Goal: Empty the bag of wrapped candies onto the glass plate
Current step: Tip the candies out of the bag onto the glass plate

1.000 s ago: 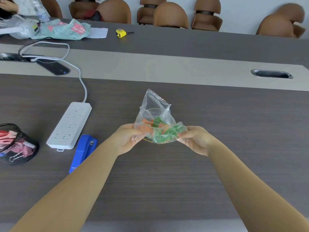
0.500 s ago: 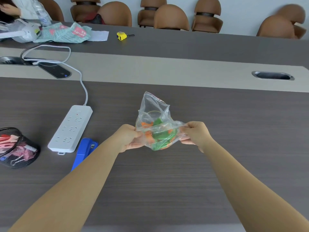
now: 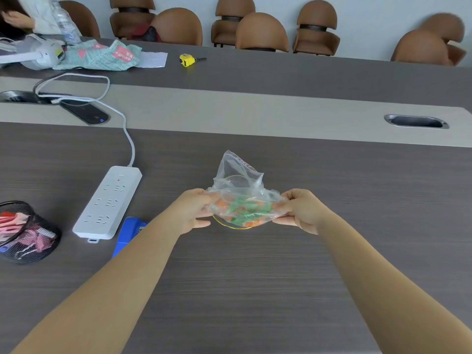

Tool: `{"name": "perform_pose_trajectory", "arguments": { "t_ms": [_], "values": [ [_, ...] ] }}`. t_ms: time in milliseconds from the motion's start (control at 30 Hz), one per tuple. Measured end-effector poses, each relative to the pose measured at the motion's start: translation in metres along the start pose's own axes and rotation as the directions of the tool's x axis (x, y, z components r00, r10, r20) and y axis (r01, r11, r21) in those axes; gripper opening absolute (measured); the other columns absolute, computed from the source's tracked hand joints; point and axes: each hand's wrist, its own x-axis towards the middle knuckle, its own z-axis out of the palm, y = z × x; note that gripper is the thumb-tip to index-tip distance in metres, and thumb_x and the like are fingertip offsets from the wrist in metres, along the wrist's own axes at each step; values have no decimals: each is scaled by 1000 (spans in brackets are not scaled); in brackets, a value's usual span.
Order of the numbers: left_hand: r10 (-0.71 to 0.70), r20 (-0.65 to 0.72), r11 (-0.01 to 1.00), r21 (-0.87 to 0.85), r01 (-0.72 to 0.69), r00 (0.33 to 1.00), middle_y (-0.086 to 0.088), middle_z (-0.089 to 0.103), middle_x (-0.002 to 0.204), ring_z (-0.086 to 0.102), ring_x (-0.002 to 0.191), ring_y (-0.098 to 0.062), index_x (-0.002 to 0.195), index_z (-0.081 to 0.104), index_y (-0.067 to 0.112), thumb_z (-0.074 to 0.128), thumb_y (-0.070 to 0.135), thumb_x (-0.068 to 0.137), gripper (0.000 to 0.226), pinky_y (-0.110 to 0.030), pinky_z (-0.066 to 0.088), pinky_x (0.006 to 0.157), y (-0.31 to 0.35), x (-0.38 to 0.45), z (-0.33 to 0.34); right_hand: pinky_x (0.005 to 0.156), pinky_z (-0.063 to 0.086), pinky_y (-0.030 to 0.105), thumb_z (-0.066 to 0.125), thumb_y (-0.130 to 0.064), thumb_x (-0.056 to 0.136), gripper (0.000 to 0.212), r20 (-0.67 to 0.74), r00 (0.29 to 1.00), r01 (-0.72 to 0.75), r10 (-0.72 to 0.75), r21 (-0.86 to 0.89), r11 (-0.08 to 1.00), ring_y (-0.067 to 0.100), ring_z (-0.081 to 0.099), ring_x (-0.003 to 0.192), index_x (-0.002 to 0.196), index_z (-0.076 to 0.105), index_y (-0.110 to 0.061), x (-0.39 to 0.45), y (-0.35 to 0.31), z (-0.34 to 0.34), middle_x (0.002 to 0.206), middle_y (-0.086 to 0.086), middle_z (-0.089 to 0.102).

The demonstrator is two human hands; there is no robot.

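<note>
A clear plastic bag [image 3: 240, 180] holds several green and orange wrapped candies [image 3: 244, 209]. My left hand [image 3: 192, 212] pinches its left end and my right hand [image 3: 302, 210] pinches its right end, stretching it sideways. Its loose zip-top end sticks up and away from me. Right under the bag sits the glass plate [image 3: 231, 226] with a thin yellow rim; the bag hides most of it. All the candies I can see are inside the bag.
A white power strip [image 3: 108, 203] and a blue stapler [image 3: 129, 232] lie left of my left arm. A black mesh cup [image 3: 26, 232] of clips stands at the far left. A cable slot [image 3: 416, 121] is at the back right, a yellow tape measure [image 3: 187, 60] further back.
My hands have pulled apart, flattening and stretching the bag sideways over the plate. The candies have spread along the bag's lower edge.
</note>
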Motion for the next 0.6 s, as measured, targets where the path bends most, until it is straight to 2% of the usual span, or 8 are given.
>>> {"name": "perform_pose_trajectory", "arguments": {
  "t_ms": [67,167,233,300,400,533,600],
  "values": [
    [11,18,998,-54,-10,1000,-7,62,106,62,94,-23,75,49,11,57,11,87,14,-38,48,84,2,0,-1,58,58,19,60,5,78,12,26,1000,-13,14,-21,1000,20,63,74,90,58,1,0,0,-1,84,10,65],
    [46,-11,993,-106,-47,999,-10,57,95,61,83,-20,59,34,10,53,-6,84,36,-33,52,72,5,1,-1,69,59,24,58,3,79,28,2,1000,-23,24,-85,996,25,64,82,107,58,10,3,-1,-1,95,18,66],
    [47,-19,993,-112,-49,999,-9,56,90,60,80,-19,60,33,11,51,-10,84,37,-31,52,71,7,2,-1,78,57,31,56,2,81,23,-20,1000,-13,12,-84,996,27,64,83,102,59,11,4,-3,0,99,20,65],
    [29,-8,992,-124,-29,1000,-8,57,87,59,78,-17,69,40,8,50,-10,85,26,-29,50,70,9,3,0,73,57,29,55,0,83,7,-33,999,-3,1,-66,998,23,65,78,86,60,3,3,-7,2,95,17,65],
    [10,34,988,-152,-5,999,-8,59,88,56,76,-14,84,52,3,51,-8,86,11,-22,45,65,13,1,2,67,58,27,53,-5,85,11,-48,999,7,-11,-70,998,25,65,80,75,55,-8,3,-12,2,90,11,65],
    [-11,0,986,-166,11,1000,-8,57,87,50,71,-13,75,56,3,50,-7,86,16,-21,43,61,18,1,3,58,57,22,50,-3,87,14,-60,997,42,-42,-3,999,21,64,72,74,54,-6,2,-16,3,82,9,65],
    [-25,-33,987,-161,20,999,-8,56,84,48,67,-13,73,55,3,50,-7,86,18,-18,45,53,21,0,3,56,57,21,51,-3,87,15,-98,993,71,-68,27,997,20,64,71,72,53,-4,2,-18,4,81,9,64]
  ]
}}
